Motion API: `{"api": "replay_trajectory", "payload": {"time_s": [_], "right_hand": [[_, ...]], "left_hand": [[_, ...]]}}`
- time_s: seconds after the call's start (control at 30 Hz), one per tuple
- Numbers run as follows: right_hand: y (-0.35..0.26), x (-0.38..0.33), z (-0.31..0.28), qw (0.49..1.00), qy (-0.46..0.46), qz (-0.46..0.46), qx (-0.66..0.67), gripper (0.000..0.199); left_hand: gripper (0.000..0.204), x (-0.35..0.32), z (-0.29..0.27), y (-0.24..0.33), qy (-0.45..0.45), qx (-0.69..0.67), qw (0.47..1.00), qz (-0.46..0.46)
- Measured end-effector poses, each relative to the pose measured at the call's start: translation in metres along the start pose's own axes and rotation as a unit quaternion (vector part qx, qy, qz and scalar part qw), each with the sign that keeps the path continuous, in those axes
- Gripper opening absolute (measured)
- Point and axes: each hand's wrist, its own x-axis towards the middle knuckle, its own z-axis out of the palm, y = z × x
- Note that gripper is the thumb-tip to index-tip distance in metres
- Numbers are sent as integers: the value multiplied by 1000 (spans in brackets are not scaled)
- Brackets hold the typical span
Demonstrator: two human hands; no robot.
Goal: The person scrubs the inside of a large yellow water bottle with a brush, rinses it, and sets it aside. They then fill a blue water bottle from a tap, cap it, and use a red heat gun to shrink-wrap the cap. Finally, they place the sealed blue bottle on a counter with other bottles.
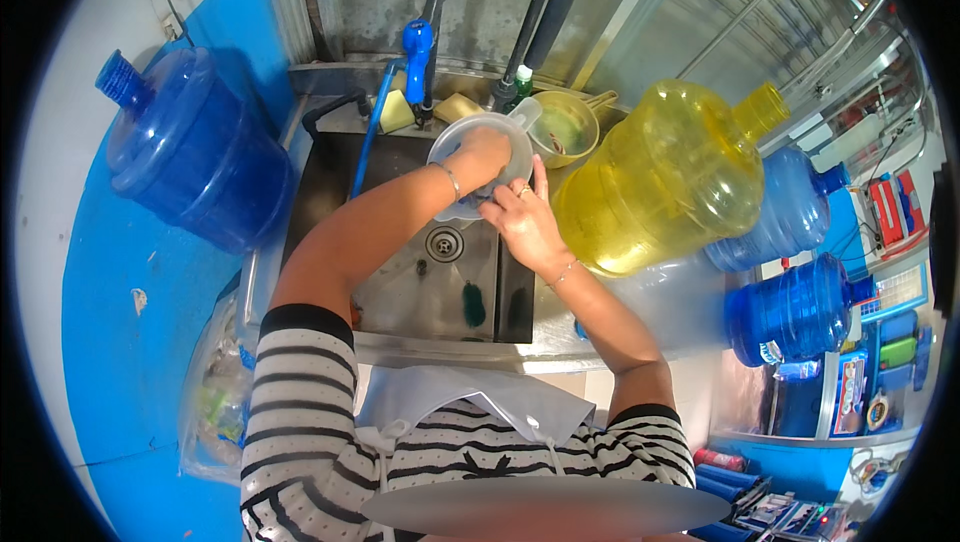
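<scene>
A whitish translucent plastic dipper (438, 164) with a short handle is held over the back right of the steel sink (400, 287). My left hand (485, 154) reaches down inside it, and its fingers are hidden there. Something bluish shows in the dipper below that hand, too unclear to name. My right hand (527, 227) grips the near right rim, with one finger stretched up along the outside and the others bent over the edge. A yellow dipper (580, 150) with greenish water stands close by on the right.
A blue water jug (195, 157) stands left of the sink. A large yellow jug (665, 177) and blue jugs (790, 307) crowd the right. A blue-handled tap (417, 47), sponges (397, 112) and a green bottle (522, 85) line the back. A green scrubber (473, 304) lies in the sink.
</scene>
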Motion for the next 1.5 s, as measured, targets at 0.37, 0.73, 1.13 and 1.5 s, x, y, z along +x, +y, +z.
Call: {"api": "replay_trajectory", "payload": {"time_s": [0.37, 0.73, 1.13, 1.5], "right_hand": [[47, 25, -25, 986, 69, 117, -93, 11], [178, 111, 23, 897, 244, 293, -225, 11], [314, 148, 121, 910, 73, 355, -199, 41], [149, 71, 93, 857, 229, 368, 279, 16]], "left_hand": [[40, -55, -124, 26, 271, -143, 952, 22], [14, -119, -162, -31, 607, -100, 788, 14], [9, -46, -165, -53, 502, -189, 844, -13], [12, -84, -111, -26, 617, -212, 751, 105]]}}
